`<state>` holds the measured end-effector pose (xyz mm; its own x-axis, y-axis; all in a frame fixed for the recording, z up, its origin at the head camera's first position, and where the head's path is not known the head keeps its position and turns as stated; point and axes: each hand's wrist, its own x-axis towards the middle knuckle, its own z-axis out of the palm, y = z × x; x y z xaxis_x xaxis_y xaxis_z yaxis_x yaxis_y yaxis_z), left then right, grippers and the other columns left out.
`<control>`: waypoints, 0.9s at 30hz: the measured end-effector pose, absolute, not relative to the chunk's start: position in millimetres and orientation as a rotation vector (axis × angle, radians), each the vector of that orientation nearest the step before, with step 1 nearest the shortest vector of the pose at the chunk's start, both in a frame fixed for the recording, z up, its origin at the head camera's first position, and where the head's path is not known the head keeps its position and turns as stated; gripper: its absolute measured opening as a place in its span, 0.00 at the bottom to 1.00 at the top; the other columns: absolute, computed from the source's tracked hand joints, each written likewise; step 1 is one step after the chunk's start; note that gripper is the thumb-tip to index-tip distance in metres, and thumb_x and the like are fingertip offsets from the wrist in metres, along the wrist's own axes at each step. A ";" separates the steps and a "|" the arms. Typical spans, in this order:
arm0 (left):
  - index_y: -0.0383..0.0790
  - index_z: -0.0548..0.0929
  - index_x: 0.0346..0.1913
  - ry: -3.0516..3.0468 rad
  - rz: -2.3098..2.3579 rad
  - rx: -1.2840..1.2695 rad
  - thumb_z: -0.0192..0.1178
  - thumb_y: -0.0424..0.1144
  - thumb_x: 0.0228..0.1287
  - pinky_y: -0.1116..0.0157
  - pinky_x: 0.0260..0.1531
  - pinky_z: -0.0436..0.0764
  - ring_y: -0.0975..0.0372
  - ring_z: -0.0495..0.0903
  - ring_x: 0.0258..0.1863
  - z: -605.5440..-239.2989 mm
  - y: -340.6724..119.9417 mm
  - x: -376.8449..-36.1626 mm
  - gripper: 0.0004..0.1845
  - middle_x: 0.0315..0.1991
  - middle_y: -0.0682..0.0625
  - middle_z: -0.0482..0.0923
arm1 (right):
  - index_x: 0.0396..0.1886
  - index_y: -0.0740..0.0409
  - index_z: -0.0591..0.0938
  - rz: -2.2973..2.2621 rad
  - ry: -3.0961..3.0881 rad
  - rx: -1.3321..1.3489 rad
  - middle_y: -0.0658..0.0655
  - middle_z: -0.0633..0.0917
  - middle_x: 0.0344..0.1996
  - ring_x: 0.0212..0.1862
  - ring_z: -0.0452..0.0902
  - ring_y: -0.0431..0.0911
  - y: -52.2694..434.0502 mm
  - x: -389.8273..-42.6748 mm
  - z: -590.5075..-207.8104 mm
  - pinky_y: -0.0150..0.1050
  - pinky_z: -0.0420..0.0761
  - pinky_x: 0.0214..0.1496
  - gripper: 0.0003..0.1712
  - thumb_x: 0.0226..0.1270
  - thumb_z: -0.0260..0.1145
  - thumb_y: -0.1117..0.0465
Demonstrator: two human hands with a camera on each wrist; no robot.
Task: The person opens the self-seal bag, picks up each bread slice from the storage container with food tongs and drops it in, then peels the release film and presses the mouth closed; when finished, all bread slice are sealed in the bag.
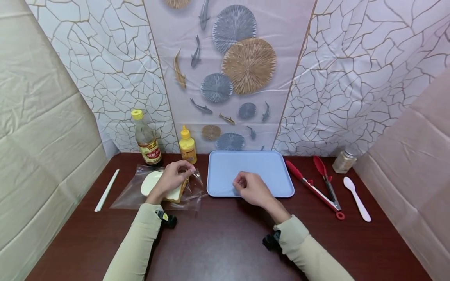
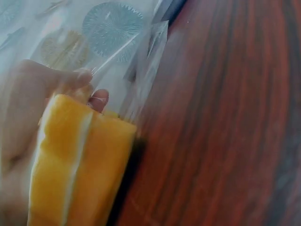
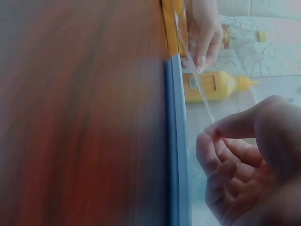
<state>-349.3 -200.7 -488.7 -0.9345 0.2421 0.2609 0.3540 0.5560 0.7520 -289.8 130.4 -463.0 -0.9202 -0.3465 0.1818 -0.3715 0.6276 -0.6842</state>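
Sliced white bread (image 1: pixel 150 182) with a brown crust lies in a clear plastic bag (image 1: pixel 129 196) on the left side of the table. My left hand (image 1: pixel 171 180) is over the bread and pinches the bag's plastic between thumb and fingertip. In the left wrist view, the crust edges (image 2: pixel 84 165) stand close below those fingers. My right hand (image 1: pixel 254 190) is above the front of the light blue tray (image 1: pixel 218 171). Its thumb and forefinger pinch the end of a thin clear strip (image 3: pixel 201 89), apparently plastic, stretching back toward the bread. The other right fingers are curled.
Behind the bag stand a dark sauce bottle (image 1: pixel 151 150) and a yellow squeeze bottle (image 1: pixel 188 148). White chopsticks (image 1: pixel 107 190) lie far left. Right of the tray are red-handled tongs (image 1: pixel 316 191), a white spoon (image 1: pixel 358 201) and a tilted seasoning jar (image 1: pixel 344 160).
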 end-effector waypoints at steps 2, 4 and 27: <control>0.45 0.91 0.44 -2.644 -1.334 -0.518 0.70 0.45 0.76 0.49 0.59 0.84 0.56 0.87 0.49 -488.7 -199.5 -349.0 0.07 0.44 0.48 0.92 | 0.37 0.56 0.88 1.171 -2.809 0.693 0.49 0.88 0.29 0.33 0.80 0.39 144.9 -285.5 -462.8 0.35 0.81 0.41 0.06 0.78 0.69 0.62; 0.45 0.91 0.45 -2.635 -1.328 -0.531 0.69 0.45 0.77 0.49 0.59 0.84 0.56 0.88 0.49 -489.2 -198.8 -349.1 0.08 0.45 0.48 0.92 | 0.37 0.55 0.88 1.144 -2.809 0.778 0.50 0.89 0.29 0.33 0.81 0.38 159.7 -281.3 -463.4 0.34 0.82 0.41 0.06 0.78 0.69 0.62; 0.45 0.91 0.46 -2.631 -1.343 -0.445 0.67 0.47 0.79 0.52 0.58 0.85 0.55 0.91 0.51 -488.6 -200.4 -349.4 0.09 0.46 0.49 0.92 | 0.43 0.46 0.92 1.179 -3.021 1.120 0.46 0.89 0.34 0.36 0.82 0.39 266.4 -261.7 -461.4 0.34 0.83 0.42 0.07 0.79 0.72 0.51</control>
<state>-349.4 -200.4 -488.6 -0.9441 0.1918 0.2680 0.3296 0.5540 0.7645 -261.7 266.4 -461.4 -0.7498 -0.6609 -0.0316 -0.4648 0.5601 -0.6858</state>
